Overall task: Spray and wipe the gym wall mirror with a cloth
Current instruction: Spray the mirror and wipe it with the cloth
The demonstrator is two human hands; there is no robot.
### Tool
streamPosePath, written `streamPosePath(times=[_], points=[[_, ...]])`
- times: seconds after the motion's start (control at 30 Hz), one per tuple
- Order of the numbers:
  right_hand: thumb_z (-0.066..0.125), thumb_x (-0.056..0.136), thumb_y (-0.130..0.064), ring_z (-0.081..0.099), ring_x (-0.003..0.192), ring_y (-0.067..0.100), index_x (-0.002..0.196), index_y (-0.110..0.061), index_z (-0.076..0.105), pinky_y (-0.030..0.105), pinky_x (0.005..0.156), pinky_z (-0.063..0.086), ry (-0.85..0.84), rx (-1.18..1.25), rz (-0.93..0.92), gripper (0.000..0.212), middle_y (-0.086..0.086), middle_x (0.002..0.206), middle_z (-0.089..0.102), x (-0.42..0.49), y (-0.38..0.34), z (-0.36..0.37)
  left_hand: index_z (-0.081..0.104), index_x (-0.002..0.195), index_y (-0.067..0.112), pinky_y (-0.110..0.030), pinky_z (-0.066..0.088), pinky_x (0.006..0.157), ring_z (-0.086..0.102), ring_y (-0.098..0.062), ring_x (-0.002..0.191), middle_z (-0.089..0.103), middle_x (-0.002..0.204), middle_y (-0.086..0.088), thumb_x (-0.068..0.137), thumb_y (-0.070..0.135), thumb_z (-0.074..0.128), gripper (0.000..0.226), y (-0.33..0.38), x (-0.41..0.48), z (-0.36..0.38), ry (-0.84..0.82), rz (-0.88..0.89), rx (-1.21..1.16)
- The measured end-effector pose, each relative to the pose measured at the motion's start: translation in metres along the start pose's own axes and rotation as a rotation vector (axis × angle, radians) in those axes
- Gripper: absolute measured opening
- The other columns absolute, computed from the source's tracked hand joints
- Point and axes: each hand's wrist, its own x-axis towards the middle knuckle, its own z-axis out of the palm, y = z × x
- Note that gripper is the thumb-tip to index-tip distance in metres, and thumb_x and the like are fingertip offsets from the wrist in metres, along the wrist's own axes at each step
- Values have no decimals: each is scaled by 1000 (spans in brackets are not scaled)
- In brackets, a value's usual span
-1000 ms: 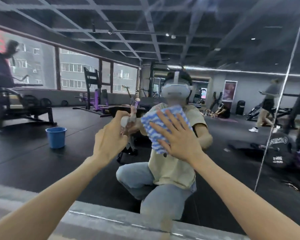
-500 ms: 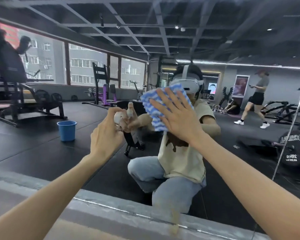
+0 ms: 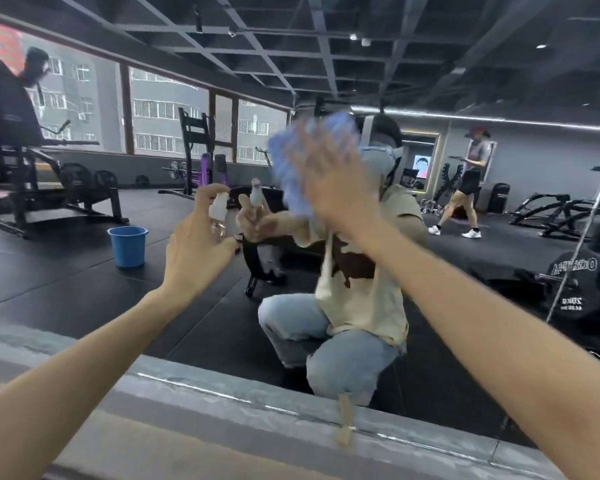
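Note:
The wall mirror (image 3: pixel 465 81) fills the view and reflects the gym and a crouching person. My right hand (image 3: pixel 329 188) lies flat with spread fingers on a blue-and-white striped cloth (image 3: pixel 291 161), pressing it against the glass; both are motion-blurred. My left hand (image 3: pixel 198 247) grips a small clear spray bottle (image 3: pixel 218 211) with a white top, held upright just left of the cloth and close to the mirror.
A grey ledge (image 3: pixel 257 407) runs along the mirror's bottom edge. A vertical seam (image 3: pixel 582 237) between mirror panels stands at the right. Reflected in the glass are a blue bucket (image 3: pixel 128 245), weight machines, windows and a walking person (image 3: pixel 468 188).
My right hand has swept the cloth upward and slightly right across the glass. The left hand with the bottle has stayed about level. The reflected walker has moved left.

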Motion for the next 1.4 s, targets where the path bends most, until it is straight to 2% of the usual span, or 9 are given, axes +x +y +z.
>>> streamPosePath(times=[0.1,0.2,0.37,0.6,0.8,0.9,1.0,1.27,1.4], points=[[52,96,-21,18,148,34,155,-17,22,51,117,-10,125,-21,250,66,9,159,26,22,-2,4,35,122,35,-39,46,62,54,-25,60,56,64,-3,70,-1,57,67,0,1,8,-30,0,-6],[64,86,-32,-1,151,30,148,-16,41,53,120,-6,60,88,-192,68,2,155,36,-77,-78,18,36,120,37,-39,47,59,56,-28,57,59,65,-10,74,4,58,61,-2,1,15,-19,-33,-81],[30,101,-34,32,143,25,150,-20,36,54,121,3,-56,82,-548,52,-1,156,36,-151,-99,21,37,121,36,-35,41,53,52,-24,54,53,59,-1,72,2,55,63,-9,-19,29,-139,67,8],[19,107,-42,33,142,33,153,-18,29,53,118,11,179,-77,327,53,5,156,35,-78,-23,1,34,116,42,-41,49,62,56,-26,59,59,66,-3,70,1,56,66,-22,-58,67,-98,9,-53],[51,94,-33,37,142,21,148,-25,41,51,121,-2,-143,-31,-731,55,-6,153,40,-228,-86,0,37,123,36,-34,38,57,53,-24,60,51,60,2,71,2,56,64,-31,-83,76,-126,-19,-25],[33,99,-21,49,134,23,149,-23,36,46,115,32,32,-126,-354,49,1,149,47,-162,-36,8,36,122,34,-37,42,61,55,-28,62,54,62,1,71,2,56,63,-30,-79,69,-124,-11,18],[49,103,-31,43,138,27,149,-20,39,51,116,25,125,-107,157,49,2,151,43,-130,-17,6,37,124,31,-39,44,61,58,-31,65,60,67,-8,70,1,54,64,-24,-81,72,-98,-35,-11],[47,90,-21,41,138,16,142,-24,49,46,122,-7,-179,11,-788,52,-9,148,46,-295,-76,0,37,125,32,-37,40,59,55,-26,64,55,66,-2,71,0,55,65,-10,-99,79,-166,3,-17],[32,106,-20,32,142,21,146,-20,40,48,120,4,55,-37,-252,41,-1,152,41,-217,0,-5,39,127,29,-33,36,53,50,-20,60,48,64,6,71,-2,55,66,-7,-101,80,-168,121,54]])
